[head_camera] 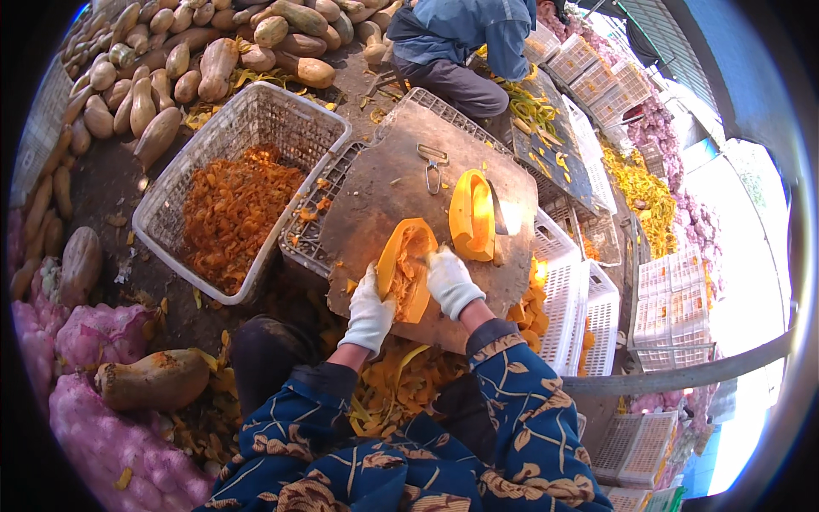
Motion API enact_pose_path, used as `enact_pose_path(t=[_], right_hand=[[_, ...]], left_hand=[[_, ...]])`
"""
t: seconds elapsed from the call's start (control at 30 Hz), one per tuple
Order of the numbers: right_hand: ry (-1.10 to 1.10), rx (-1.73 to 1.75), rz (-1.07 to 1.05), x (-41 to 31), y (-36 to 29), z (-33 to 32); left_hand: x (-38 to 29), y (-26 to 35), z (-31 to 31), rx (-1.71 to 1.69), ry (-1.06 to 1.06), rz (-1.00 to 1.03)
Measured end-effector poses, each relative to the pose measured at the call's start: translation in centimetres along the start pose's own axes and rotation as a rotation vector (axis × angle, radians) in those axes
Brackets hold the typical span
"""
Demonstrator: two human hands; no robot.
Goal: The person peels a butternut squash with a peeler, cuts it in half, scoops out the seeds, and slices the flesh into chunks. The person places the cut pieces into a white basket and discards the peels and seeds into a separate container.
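Observation:
My left hand (369, 310), in a white knit glove, holds a peeled orange squash half (409, 306) from its left side, cut face up. Stringy pulp fills its hollow. My right hand (453, 281), also gloved, is curled at the half's right rim around what looks like a thin tool, mostly hidden, its tip in the hollow. A second peeled half (468, 217), its hollow cleaned out, lies to the upper right on the worn wooden board (384, 182). Along its right side rests a knife (497, 211), partly covered. A metal Y-shaped peeler (433, 168) lies farther up.
Left of the board stands a plastic crate (240, 299) holding orange pulp. Unpeeled squashes (221, 64) are heaped beyond it. White crates (566, 313) with squash pieces flank the right. Pink net sacks (115, 441) lie lower left. Another person (461, 51) crouches ahead. Peelings (409, 384) cover the ground below.

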State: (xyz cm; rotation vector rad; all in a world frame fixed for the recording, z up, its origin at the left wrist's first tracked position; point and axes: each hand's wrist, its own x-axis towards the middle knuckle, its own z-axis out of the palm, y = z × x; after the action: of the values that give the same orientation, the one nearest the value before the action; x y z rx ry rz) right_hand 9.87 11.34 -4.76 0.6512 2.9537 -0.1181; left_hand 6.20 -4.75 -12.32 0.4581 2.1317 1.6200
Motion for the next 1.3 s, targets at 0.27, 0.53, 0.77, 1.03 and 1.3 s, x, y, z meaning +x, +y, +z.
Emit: enact_pose_path(t=[0.27, 0.53, 0.77, 1.03, 1.3], right_hand=[[0.173, 0.018, 0.173, 4.3, 1.2, 1.5], [0.144, 0.070, 0.213, 5.0, -0.6, 2.1], [-0.017, 0.003, 0.086, 5.1, -1.4, 1.4], [-0.065, 0.209, 0.090, -0.7, -2.0, 2.7], [0.205, 0.053, 0.066, 1.0, 1.0, 0.4]], left_hand=[[-0.1, -0.1, 0.2, 0.042, 0.086, 0.093], [0.1, -0.3, 0.5, -0.053, 0.053, 0.091], [0.3, -0.9, 0.8, -0.071, 0.069, 0.125], [0.6, -0.9, 0.9, -0.156, 0.040, 0.025], [0.4, -0.2, 0.8, -0.127, 0.038, -0.019]])
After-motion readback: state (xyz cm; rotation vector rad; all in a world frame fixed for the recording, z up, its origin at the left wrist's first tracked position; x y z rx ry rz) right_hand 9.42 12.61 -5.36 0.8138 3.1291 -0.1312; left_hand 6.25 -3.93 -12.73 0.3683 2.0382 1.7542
